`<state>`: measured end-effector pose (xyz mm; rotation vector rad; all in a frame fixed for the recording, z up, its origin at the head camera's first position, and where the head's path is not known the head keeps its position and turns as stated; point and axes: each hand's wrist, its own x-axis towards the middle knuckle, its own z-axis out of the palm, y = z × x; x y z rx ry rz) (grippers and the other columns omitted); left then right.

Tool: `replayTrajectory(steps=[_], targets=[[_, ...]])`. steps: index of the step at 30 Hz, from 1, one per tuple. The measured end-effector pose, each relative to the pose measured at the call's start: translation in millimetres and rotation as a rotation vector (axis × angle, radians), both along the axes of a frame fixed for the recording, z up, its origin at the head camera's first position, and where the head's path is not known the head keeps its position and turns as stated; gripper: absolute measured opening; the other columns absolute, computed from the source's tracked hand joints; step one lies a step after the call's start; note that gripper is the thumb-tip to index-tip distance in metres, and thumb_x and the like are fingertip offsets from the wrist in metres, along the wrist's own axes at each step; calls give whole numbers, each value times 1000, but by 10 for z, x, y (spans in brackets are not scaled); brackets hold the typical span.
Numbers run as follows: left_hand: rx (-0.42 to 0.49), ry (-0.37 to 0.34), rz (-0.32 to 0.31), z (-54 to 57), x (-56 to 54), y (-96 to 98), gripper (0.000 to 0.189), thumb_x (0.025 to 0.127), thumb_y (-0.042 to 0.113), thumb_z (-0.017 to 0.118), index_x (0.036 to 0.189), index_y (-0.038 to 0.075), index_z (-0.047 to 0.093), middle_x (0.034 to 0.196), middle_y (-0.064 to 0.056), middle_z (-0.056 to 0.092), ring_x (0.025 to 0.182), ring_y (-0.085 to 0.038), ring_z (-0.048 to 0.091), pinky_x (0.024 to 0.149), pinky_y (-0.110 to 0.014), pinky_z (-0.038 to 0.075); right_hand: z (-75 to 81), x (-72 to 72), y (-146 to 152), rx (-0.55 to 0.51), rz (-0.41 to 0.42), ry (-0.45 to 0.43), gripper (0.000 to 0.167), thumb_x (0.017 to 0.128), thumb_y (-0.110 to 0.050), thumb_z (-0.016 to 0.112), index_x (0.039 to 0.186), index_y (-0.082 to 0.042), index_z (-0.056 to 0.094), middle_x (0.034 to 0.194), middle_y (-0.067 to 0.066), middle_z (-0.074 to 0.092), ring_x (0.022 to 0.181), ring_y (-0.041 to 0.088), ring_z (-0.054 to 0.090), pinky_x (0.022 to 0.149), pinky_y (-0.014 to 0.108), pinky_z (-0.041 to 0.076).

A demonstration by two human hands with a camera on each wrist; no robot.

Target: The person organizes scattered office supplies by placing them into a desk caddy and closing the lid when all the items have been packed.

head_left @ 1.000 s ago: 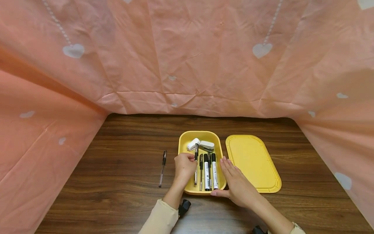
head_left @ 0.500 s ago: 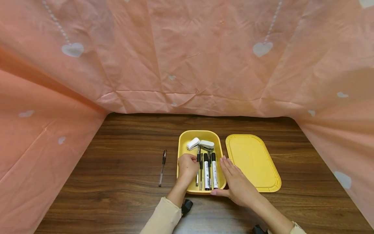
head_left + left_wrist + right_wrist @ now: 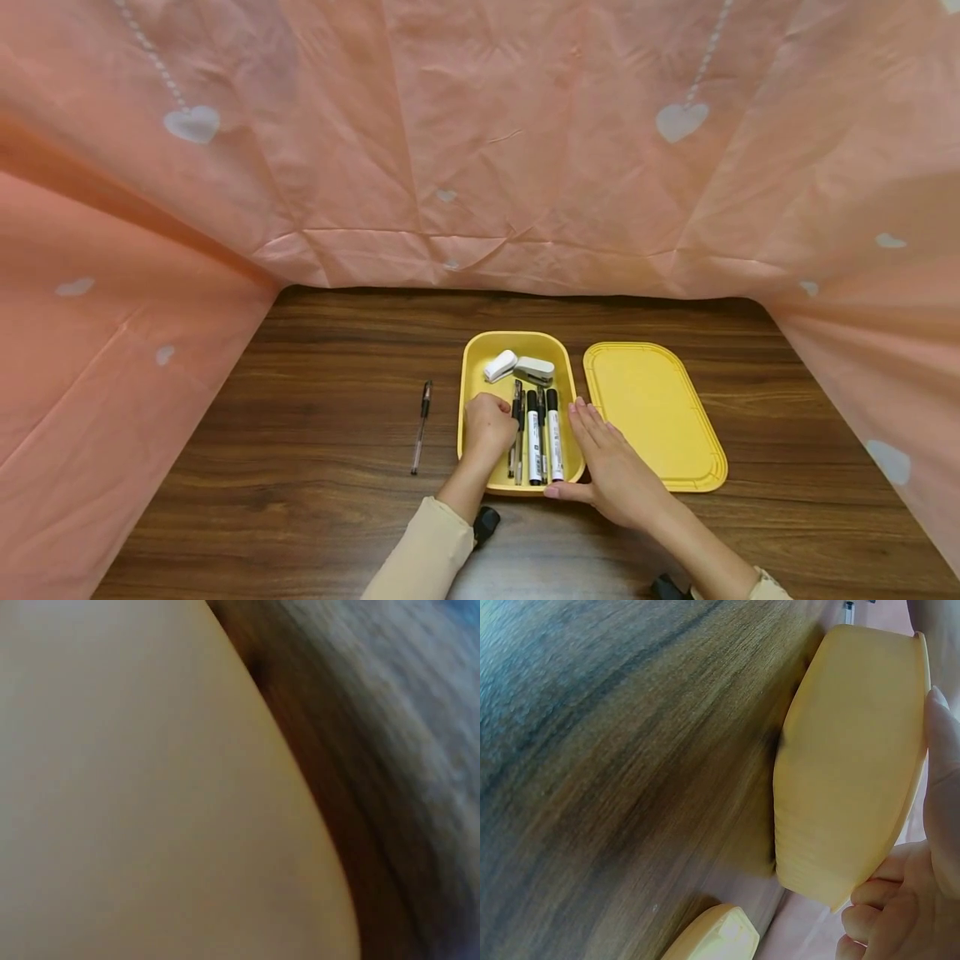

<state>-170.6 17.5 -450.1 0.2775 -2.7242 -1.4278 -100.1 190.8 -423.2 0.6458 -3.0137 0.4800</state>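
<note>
A yellow plastic box [image 3: 468, 358] stands uncovered on the table. Inside it lie two black-capped white markers [image 3: 534, 446] and several gel pens, side by side, with two small white staplers [image 3: 534, 369] behind them. My left hand [image 3: 489, 425] reaches into the box with curled fingers at the leftmost gel pen [image 3: 517, 400]; its fingertips are mostly hidden. Against the box's right wall rest the straight fingers of my right hand [image 3: 611, 471], the thumb at the front rim. The right wrist view shows that hand [image 3: 915, 900] at the box's rim. Bare arm and sleeve blur fill the left wrist view.
Flat beside the box, to its right, lies a yellow lid [image 3: 652, 417]. Left of the box, a single gel pen [image 3: 422, 429] lies on the dark wooden table [image 3: 322, 467]. A pink cloth [image 3: 480, 150] with white hearts encloses the table's back and sides.
My left hand has lowered a gel pen into the box and shifted it right, beside the other pens. The right hand stays against the box.
</note>
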Motion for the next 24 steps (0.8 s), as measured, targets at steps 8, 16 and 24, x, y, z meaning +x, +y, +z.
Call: replayTrajectory(steps=[8,16,24], targets=[[11,-25,25,8,-6,4,26,64,-9,66,52,11,55,57,2,48,58,-13,43,47,-21,33,-4,-4,12,2,0,-3,106,78,-66,63,148,7,29,155,27,27,143,42,28,112,57,31],[0,-15,29,0,-3,-3,27,65,-9,64,51,12,53,57,2,46,59,-14,41,50,-21,32,-21,1,11,-10,1,-1,107,77,-66,64,148,6,28,155,27,27,144,41,28,112,57,30],[-15,-18,19,-5,2,5,36,64,-10,61,48,16,43,54,2,38,57,-14,37,48,-21,28,-3,1,15,-7,-2,-6,106,78,-67,62,148,6,29,155,27,27,144,42,28,112,57,30]])
